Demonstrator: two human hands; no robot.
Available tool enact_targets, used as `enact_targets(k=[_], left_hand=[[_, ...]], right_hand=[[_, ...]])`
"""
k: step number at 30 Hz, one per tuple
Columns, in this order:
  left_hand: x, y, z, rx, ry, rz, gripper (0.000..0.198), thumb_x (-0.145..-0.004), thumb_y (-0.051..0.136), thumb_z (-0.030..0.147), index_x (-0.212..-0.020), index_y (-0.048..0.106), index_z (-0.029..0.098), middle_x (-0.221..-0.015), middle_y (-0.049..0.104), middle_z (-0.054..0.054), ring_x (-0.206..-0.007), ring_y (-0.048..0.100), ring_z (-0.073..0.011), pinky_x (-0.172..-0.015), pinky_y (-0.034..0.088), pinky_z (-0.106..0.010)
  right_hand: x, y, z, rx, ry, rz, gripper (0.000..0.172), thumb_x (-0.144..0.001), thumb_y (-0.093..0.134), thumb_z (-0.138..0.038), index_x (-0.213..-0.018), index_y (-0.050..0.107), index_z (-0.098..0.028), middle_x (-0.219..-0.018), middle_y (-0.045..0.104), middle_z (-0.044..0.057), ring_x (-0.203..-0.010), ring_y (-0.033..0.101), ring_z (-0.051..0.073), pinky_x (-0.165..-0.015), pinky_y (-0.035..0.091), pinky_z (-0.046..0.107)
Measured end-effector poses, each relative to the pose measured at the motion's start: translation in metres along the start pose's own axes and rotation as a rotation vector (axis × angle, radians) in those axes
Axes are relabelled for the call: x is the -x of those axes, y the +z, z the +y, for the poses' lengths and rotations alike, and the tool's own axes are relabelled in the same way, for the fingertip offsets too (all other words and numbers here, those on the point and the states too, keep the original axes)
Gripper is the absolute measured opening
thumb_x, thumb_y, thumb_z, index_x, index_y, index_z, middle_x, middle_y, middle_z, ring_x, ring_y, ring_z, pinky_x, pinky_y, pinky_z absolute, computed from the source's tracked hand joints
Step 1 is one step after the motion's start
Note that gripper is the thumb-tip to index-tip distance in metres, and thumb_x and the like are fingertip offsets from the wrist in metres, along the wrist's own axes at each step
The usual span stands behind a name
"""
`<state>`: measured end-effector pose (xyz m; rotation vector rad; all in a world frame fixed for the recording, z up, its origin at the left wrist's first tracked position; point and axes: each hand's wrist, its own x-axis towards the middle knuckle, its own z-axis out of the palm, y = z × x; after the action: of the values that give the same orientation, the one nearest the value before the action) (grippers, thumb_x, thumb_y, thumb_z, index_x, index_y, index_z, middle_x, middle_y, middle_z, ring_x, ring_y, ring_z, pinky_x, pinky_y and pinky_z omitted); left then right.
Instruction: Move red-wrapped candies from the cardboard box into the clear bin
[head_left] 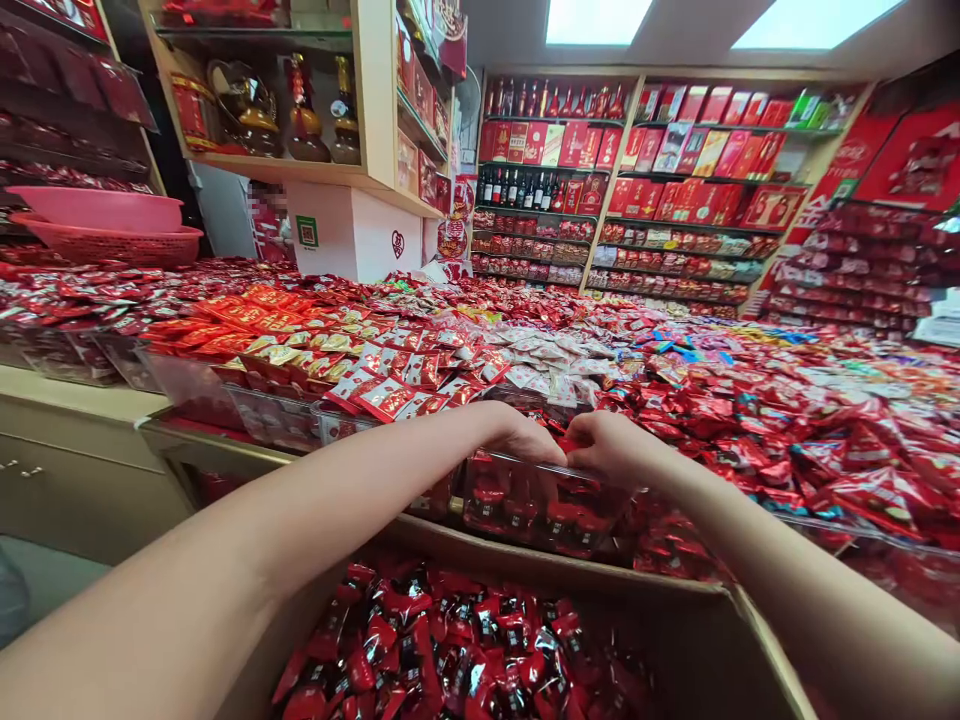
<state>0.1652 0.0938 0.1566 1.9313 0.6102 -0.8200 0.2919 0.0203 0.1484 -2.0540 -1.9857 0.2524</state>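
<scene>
My left hand (534, 438) bends down over the front of a clear plastic bin (487, 462), its fingers mostly hidden inside. Beside it, my right hand (609, 446) is at the same bin with its visible fingers curled; what they hold, if anything, is hidden. Through the bin's front wall show dark red wrapped candies (517, 510). Below my forearms stands an open cardboard box (705, 590) with many red and black wrapped candies (450, 640) in it. White packets (555, 360) lie just behind my hands.
Bins of red-and-white packets (405, 385), orange-red packets (247, 315) and red foil candies (847, 460) flank the hands. Pink baskets (105, 225) stand at the left. A shelf cabinet (367, 100) overhangs the display. Shelves with bottles and boxes (555, 150) line the back wall.
</scene>
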Motion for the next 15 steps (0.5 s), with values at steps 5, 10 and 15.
enact_targets(k=[5,10,15], left_hand=[[-0.002,0.004,-0.006,0.002,0.035,0.034,0.036,-0.069,0.037,0.034,-0.087,0.062,0.016,-0.077,0.065,-0.007,-0.066,0.06,-0.0178,-0.058,0.047,-0.029],[-0.006,0.004,-0.01,-0.061,0.117,0.147,0.037,-0.07,0.032,0.031,-0.083,0.063,0.015,-0.075,0.065,-0.006,-0.064,0.059,-0.0147,-0.059,0.047,-0.026],[-0.002,0.004,-0.011,-0.217,0.19,0.508,0.035,-0.069,0.035,0.033,-0.08,0.062,0.014,-0.079,0.063,-0.006,-0.069,0.056,-0.0161,-0.061,0.044,-0.025]], right_hand=[[-0.018,0.018,0.001,-0.089,-0.058,-0.291,0.015,-0.058,0.05,-0.018,-0.064,0.064,-0.017,-0.058,0.063,-0.001,-0.055,0.054,0.014,-0.046,0.037,0.02],[-0.021,0.025,0.005,-0.177,-0.03,-0.456,0.015,-0.057,0.051,-0.018,-0.063,0.065,-0.017,-0.052,0.062,-0.001,-0.046,0.053,0.012,-0.045,0.04,0.02],[-0.018,0.027,0.006,-0.242,0.008,-0.452,0.014,-0.058,0.057,-0.027,-0.065,0.065,-0.017,-0.058,0.063,0.0,-0.048,0.053,0.013,-0.044,0.04,0.02]])
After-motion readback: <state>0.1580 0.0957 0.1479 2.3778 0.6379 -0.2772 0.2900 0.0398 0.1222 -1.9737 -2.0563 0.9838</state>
